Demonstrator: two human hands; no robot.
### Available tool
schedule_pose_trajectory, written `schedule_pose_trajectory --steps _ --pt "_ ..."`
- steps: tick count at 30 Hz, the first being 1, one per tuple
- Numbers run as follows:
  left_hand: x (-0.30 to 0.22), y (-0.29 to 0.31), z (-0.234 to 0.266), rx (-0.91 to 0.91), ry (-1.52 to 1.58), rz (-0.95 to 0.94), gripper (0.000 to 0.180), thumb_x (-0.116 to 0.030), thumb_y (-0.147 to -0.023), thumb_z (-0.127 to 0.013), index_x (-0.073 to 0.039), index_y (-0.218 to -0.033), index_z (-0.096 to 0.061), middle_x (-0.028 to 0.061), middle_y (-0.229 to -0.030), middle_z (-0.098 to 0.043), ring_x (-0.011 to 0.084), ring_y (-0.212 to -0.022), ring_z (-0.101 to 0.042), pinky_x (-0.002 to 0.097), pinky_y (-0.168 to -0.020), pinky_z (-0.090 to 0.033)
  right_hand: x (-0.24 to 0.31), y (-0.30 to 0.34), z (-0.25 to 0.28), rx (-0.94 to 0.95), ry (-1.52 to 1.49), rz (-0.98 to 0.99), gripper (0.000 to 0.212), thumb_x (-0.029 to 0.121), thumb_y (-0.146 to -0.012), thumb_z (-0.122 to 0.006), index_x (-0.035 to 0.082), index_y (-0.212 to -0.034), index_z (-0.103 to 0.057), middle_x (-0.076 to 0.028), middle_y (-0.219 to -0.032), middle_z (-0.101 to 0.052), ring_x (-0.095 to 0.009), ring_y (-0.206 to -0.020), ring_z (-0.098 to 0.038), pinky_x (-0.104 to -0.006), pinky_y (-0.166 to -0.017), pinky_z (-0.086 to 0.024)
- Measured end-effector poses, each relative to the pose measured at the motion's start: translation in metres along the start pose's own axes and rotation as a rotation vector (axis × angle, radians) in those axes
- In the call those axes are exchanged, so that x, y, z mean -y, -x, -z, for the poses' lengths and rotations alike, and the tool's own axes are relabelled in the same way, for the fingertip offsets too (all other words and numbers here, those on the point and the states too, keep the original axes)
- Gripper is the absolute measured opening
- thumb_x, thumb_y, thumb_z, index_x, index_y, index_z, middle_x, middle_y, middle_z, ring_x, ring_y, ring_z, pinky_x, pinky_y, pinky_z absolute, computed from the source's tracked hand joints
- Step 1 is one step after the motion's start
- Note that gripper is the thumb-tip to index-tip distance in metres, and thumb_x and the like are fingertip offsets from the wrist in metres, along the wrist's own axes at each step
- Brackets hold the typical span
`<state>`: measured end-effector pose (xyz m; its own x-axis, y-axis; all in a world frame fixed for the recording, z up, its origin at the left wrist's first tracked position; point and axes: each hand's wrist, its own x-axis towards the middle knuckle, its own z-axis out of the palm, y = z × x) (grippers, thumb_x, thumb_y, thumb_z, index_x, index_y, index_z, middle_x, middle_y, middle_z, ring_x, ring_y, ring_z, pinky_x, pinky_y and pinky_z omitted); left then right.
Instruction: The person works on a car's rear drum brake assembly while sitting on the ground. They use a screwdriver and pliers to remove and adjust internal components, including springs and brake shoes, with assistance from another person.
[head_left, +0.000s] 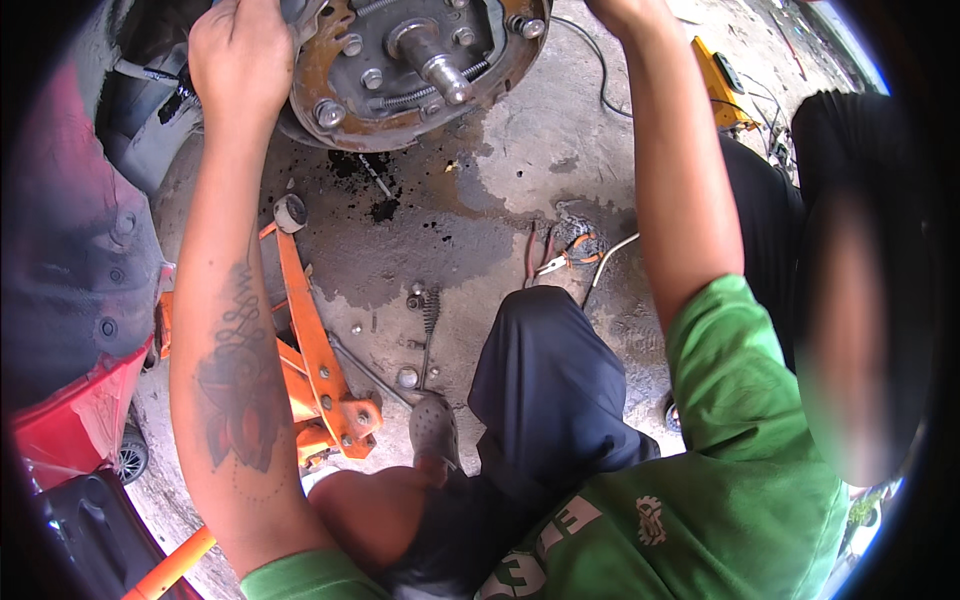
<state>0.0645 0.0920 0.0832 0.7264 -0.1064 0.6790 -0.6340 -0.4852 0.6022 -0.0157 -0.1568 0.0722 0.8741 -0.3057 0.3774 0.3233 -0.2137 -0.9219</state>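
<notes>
A rusty drum brake assembly (335,135) is at the top, its drum off. A bare spindle (435,65) sticks out of its middle, with coil springs and round retainers around it. My left hand (242,55) is closed at the left edge of this assembly; its fingertips are hidden, so what they grip does not show. On the far side, my right hand (622,12) is cut off by the upper edge, to the right of the brake, with its fingers out of sight. Both forearms are raised.
An orange floor jack (305,340) stands at left beside the car's red body panel (85,415). Orange-handled pliers (568,256), a red-handled tool (531,250), a coil spring (431,312) and small parts lie on the stained concrete. A yellow device (720,85) with cables sits far right.
</notes>
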Motion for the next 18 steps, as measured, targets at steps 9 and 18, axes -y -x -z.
schedule_pose_trajectory --steps 9,18 --pt "0.025 -0.009 -0.003 -0.006 -0.120 0.070 0.073 -0.060 -0.103 -0.043 0.007 -0.082 -0.063 0.0164 -0.075 -0.063 0.0202 -0.072 -0.054 0.0401 -0.074 -0.047 0.037 -0.052 -0.019 0.366 0.058 -0.140 0.055 0.049 -0.104 -0.049 -0.003 -0.112 -0.068 -0.013 -0.105 -0.070 -0.019 -0.092 -0.064 -0.0331 -0.087 -0.052" --pt "0.011 -0.001 0.001 0.058 -0.006 -0.053 0.073 -0.053 -0.103 -0.044 0.012 -0.073 -0.058 0.0208 -0.061 -0.056 0.0285 -0.063 -0.049 0.0445 -0.070 -0.045 0.037 -0.003 -0.026 0.021 0.327 -0.036 0.063 0.048 -0.100 -0.054 -0.010 -0.124 -0.063 -0.025 -0.123 -0.066 -0.033 -0.113 -0.064 -0.0426 -0.097 -0.049"
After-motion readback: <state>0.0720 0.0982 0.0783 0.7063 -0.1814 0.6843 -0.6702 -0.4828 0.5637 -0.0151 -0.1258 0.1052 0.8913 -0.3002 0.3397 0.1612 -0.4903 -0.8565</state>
